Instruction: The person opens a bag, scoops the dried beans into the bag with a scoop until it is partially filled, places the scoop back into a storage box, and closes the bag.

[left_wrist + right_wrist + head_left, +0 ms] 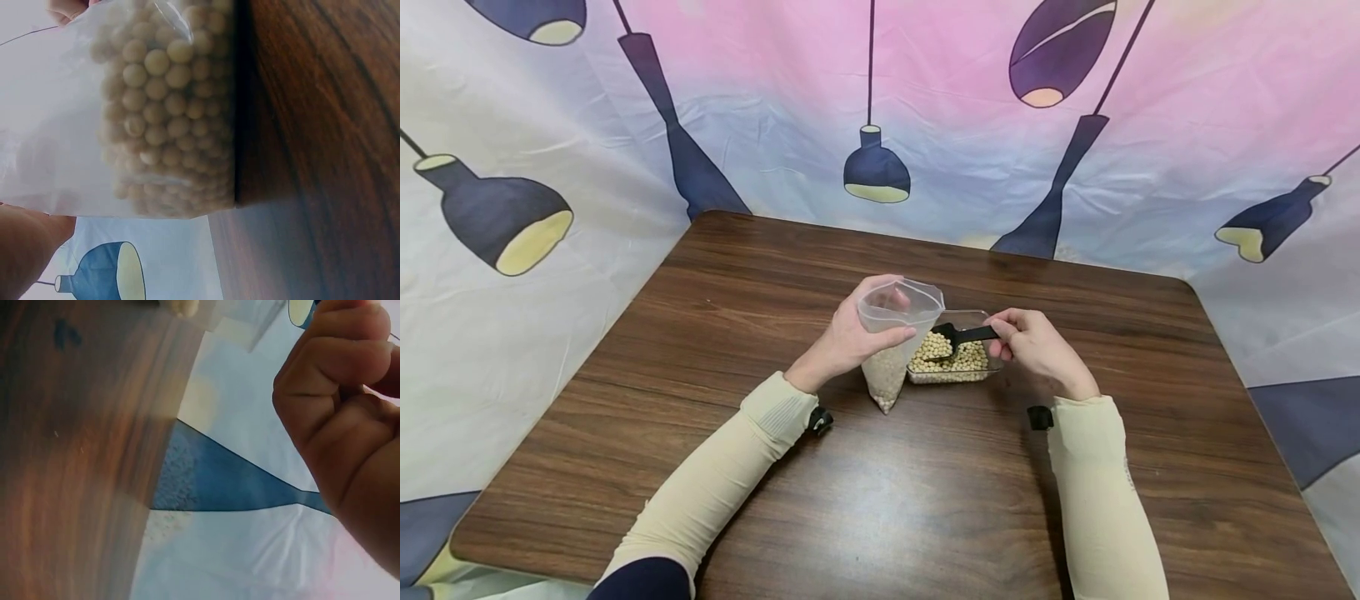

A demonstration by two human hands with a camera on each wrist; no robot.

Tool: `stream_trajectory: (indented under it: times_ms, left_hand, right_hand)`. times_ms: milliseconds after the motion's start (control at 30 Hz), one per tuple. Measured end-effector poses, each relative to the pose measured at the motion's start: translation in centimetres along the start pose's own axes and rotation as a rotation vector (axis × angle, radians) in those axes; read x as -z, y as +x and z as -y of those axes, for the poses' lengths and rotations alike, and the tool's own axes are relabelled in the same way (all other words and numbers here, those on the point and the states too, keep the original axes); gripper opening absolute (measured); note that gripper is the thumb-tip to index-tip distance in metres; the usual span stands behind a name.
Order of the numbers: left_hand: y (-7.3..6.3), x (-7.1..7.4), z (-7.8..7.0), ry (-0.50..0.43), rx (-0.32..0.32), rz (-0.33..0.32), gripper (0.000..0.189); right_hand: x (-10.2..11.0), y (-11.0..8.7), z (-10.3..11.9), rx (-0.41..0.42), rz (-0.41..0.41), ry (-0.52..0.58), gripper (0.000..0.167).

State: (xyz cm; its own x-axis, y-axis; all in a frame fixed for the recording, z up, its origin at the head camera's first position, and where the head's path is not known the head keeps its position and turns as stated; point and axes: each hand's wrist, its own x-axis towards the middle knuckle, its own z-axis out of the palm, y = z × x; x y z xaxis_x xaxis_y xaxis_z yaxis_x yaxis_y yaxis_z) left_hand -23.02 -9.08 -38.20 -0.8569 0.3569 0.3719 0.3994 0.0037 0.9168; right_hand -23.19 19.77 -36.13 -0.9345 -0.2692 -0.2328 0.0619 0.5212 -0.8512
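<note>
My left hand (847, 332) holds a clear plastic bag (884, 367) near its wide-open mouth, thumb across the near side. Pale round beans (159, 112), like soybeans, fill the bag's lower part in the left wrist view. Just right of the bag stands a clear rectangular container (953, 377) with more of these beans (973, 358) inside. My right hand (1037, 346) pinches the handle of a black scoop (973, 335) between thumb and fingers. The scoop's head is over the beans in the container, close to the bag; how full it is I cannot tell.
Everything stands on a brown wood-grain table (880, 508). Behind it hangs a cloth backdrop (790, 125) printed with dark blue lamps, meeting the table's far edge. A dark wrist device (820, 421) sits by the left cuff, another (1040, 417) by the right.
</note>
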Motion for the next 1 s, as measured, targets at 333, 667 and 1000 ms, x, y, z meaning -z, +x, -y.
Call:
stream_trajectory:
  times_ms: [333, 667, 1000]
  left_hand:
    - [-0.1, 0.1, 0.0, 0.021, -0.01, -0.012, 0.064]
    - [-0.2, 0.1, -2.4, 0.017, 0.022, 0.003, 0.061]
    - [-0.3, 0.4, -0.1, 0.016, 0.005, 0.005, 0.065]
  right_hand:
    - [-0.3, 0.8, -1.2, -0.007, -0.045, 0.054, 0.027]
    - [0.1, 1.4, -2.4, -0.018, -0.086, 0.057, 0.031]
    - [0.9, 1.3, -4.1, -0.067, -0.08, 0.385, 0.037]
